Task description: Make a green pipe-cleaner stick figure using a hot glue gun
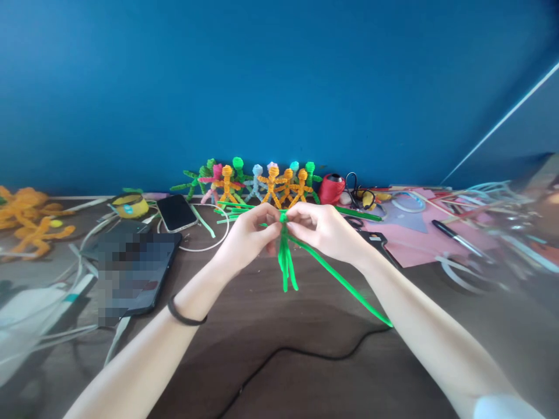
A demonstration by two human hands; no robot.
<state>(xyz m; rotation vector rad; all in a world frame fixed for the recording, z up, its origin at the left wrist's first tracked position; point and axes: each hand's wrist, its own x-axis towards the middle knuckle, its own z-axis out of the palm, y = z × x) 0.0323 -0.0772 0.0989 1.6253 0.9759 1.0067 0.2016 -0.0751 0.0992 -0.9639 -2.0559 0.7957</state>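
Green fuzzy pipe-cleaner stems (286, 265), bunched at the top, are pinched in the closed fingertip grip of a person's bare left hand (253, 233) and right hand (323, 230) above a dark brown tabletop (257, 326), near upright multicoloured fuzzy figures (272, 179) along a blue wall (279, 87).

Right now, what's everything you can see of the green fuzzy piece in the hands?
The green fuzzy piece looks like pipe cleaner: bright green stems gathered at a small bunched top, which the left hand and right hand pinch and partly hide. Below, several short strands hang loosely down; one longer strand slants toward the right forearm, its end seen beside it.
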